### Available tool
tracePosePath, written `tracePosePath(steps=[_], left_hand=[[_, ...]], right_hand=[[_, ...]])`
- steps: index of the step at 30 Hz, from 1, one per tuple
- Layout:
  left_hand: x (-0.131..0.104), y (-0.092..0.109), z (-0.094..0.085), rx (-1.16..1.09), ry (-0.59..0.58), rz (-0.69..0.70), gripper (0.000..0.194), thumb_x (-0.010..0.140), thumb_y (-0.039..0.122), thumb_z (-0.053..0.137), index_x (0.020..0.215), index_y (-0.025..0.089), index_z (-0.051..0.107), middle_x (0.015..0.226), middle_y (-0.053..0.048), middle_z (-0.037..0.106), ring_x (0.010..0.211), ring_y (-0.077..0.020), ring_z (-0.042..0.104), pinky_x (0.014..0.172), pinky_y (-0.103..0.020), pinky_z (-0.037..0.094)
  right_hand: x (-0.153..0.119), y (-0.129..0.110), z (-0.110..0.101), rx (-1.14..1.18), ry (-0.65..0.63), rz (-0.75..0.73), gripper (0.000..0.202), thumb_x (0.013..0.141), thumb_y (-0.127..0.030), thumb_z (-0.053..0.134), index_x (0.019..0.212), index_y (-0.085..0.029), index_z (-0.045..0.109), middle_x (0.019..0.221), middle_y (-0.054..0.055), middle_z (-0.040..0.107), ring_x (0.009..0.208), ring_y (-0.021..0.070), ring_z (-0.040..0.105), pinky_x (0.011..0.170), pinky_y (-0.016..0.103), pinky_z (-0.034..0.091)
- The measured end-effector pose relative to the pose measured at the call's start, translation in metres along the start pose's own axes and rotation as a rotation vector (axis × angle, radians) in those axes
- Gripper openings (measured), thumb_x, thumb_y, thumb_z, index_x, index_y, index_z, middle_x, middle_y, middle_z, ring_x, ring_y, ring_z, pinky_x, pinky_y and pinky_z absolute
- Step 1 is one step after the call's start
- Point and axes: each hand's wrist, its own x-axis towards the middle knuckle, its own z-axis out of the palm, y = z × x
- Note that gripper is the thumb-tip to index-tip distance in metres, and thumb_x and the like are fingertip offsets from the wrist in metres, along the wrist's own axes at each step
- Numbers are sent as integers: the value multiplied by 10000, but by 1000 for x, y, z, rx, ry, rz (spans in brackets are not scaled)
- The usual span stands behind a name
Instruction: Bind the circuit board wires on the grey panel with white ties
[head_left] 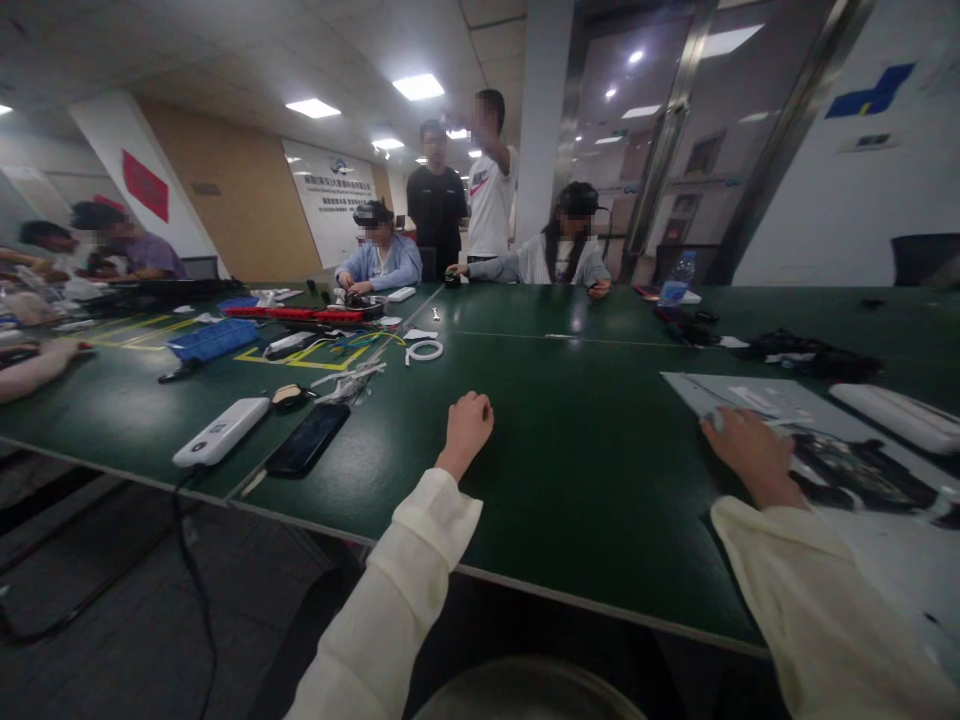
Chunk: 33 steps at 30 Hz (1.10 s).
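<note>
My left hand [469, 424] rests on the green table [585, 470] near the middle, its fingers curled in; whatever they hold, if anything, is hidden. To the right, my right hand [748, 446] lies over the left part of a light grey sheet [694, 392], its fingers reaching forward. A thin dark cable runs by its fingertips, and whether it grips anything is unclear. Beside it on the sheet is a dark device with exposed circuitry [862, 465]. Further right lies a long white case [896, 415].
Left of my left hand are a black phone [309, 440], a cabled white power bank [223, 432] and a white coiled tube [424, 351]. Beyond lie a blue bin [212, 341] and a water bottle [678, 279]. Several people sit or stand around the table.
</note>
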Motion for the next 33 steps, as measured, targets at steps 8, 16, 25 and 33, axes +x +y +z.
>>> tracePosePath(steps=[8, 16, 25, 33], left_hand=[[-1, -1, 3, -14, 22, 30, 98, 861, 199, 461, 810, 187, 543, 882, -8, 549, 833, -132, 540, 712, -258, 415], [-3, -1, 1, -46, 11, 55, 119, 869, 200, 450, 808, 184, 550, 887, -9, 542, 829, -124, 545, 722, -255, 434], [-3, -1, 2, -48, 0, 54, 129, 876, 212, 435, 822, 186, 549, 897, -12, 543, 827, -124, 545, 718, -253, 430], [-2, 1, 0, 3, -5, 37, 122, 873, 210, 438, 821, 189, 546, 886, -22, 545, 836, -137, 539, 703, -255, 407]], right_hand=[[-8, 11, -3, 53, 138, 137, 597, 844, -590, 288, 1279, -239, 498, 1376, 203, 308, 1290, 433, 122, 912, 683, 34], [-9, 20, 5, 147, 165, 252, 674, 827, -628, 260, 1236, -165, 530, 1363, 240, 286, 1286, 476, 80, 933, 680, 12], [-9, 22, 2, 169, 159, 264, 685, 817, -629, 285, 1269, -166, 509, 1361, 238, 299, 1273, 465, 101, 937, 659, 23], [-6, 25, 5, 201, 154, 264, 721, 800, -660, 272, 1275, -173, 513, 1345, 247, 317, 1262, 478, 104, 921, 672, 3]])
